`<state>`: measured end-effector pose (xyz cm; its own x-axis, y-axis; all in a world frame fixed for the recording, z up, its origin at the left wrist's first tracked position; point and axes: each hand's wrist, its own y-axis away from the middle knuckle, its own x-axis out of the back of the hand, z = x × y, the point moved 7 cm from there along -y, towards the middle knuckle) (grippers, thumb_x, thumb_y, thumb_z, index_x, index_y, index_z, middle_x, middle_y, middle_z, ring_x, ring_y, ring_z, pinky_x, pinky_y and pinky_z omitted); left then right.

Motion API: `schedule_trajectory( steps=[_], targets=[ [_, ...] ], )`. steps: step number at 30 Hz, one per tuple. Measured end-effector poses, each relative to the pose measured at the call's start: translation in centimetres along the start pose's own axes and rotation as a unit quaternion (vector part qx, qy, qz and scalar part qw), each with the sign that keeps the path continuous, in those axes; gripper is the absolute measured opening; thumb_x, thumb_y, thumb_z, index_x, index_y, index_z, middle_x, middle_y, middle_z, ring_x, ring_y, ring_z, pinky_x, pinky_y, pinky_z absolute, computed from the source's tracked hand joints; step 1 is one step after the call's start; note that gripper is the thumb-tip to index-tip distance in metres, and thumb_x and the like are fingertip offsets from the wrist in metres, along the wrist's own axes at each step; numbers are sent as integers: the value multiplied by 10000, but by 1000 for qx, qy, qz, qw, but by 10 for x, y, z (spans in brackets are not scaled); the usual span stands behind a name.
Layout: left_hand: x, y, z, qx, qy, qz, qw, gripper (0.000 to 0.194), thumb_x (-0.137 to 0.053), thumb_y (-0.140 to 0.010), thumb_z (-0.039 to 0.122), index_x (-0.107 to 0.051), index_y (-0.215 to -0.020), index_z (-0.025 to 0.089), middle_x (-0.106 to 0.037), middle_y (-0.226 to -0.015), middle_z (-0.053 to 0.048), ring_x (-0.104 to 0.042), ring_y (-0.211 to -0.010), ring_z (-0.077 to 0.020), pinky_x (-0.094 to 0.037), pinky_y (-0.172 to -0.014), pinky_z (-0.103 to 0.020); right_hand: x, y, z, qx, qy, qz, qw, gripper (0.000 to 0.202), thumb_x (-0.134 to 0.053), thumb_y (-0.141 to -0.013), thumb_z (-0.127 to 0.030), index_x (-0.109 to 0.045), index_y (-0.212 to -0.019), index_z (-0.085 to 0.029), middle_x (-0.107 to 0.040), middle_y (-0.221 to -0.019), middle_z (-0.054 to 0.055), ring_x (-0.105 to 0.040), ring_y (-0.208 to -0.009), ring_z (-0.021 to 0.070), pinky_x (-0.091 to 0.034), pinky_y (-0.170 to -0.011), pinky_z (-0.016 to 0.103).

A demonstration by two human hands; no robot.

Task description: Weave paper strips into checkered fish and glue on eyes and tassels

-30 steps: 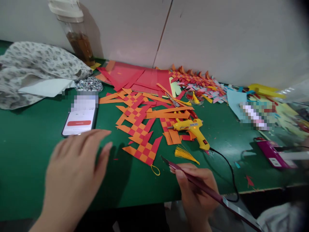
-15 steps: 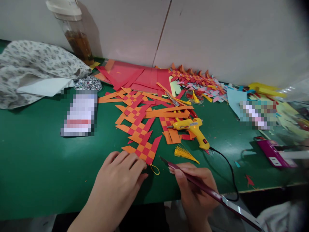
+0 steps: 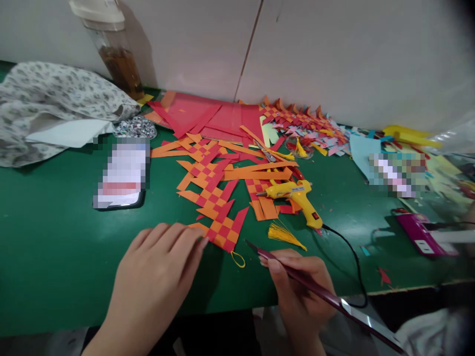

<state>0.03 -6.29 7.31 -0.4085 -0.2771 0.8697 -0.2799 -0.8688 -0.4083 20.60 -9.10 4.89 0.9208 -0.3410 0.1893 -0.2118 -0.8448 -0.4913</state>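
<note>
A woven red and orange paper strip piece (image 3: pixel 222 230) lies on the green table, a yellow loop at its near corner. At its left edge rests my left hand (image 3: pixel 163 267), fingers curled together, the fingertips touching the paper; whether they pinch it is hidden. My right hand (image 3: pixel 300 287) grips a long dark red tweezer-like tool (image 3: pixel 315 288) whose pointed tip is just right of the loop. Beyond the right hand lie a yellow tassel (image 3: pixel 285 236) and a yellow glue gun (image 3: pixel 297 193) with a black cord.
A phone (image 3: pixel 122 173) lies at the left, near a patterned cloth (image 3: pixel 48 109) and a bottle (image 3: pixel 120 64). Red sheets (image 3: pixel 208 116) and paper scraps (image 3: pixel 319 136) line the wall. A purple device (image 3: pixel 415 235) sits at the right.
My left hand has shifted left, from the near corner of the woven piece to its left edge, uncovering more checks. The right hand and its tool have hardly moved.
</note>
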Motion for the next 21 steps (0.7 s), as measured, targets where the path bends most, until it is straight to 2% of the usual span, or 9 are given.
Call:
schedule_trajectory(
  steps=[3, 9, 14, 21],
  targets=[
    [-14, 3, 16, -18, 57, -34, 998, 177, -511, -903, 221, -612, -758, 216, -616, -704, 11, -530, -671, -202, -315, -638, -335, 0, 0, -2, 6, 10, -2, 1000, 238, -640, -756, 3, -571, -867, -196, -658, -746, 0, -676, -682, 162, -556, -612, 306],
    [-31, 13, 29, 0, 102, -60, 993, 222, -511, -897, 226, -606, -696, 220, -570, -642, 14, -504, -629, -192, -293, -630, -335, -7, -3, -7, 5, 30, -31, 999, 226, -612, -763, 3, -505, -728, -194, -571, -606, -41, -588, -521, 107, -488, -511, 254],
    [-29, 16, 23, 14, 108, -64, 992, 222, -513, -898, 237, -612, -700, 217, -579, -636, 17, -504, -620, -181, -293, -642, -331, -19, -6, -9, 6, 57, -95, 994, 253, -618, -765, -19, -467, -682, -204, -548, -545, -55, -540, -457, 87, -444, -454, 218],
    [-18, 11, 8, 15, 80, -49, 995, 255, -502, -904, 226, -638, -689, 207, -578, -621, 13, -513, -601, -173, -272, -610, -330, -21, -4, -6, 20, 88, -100, 991, 251, -645, -745, -17, -489, -703, -208, -570, -583, -48, -575, -493, 94, -472, -490, 221]
  ],
)
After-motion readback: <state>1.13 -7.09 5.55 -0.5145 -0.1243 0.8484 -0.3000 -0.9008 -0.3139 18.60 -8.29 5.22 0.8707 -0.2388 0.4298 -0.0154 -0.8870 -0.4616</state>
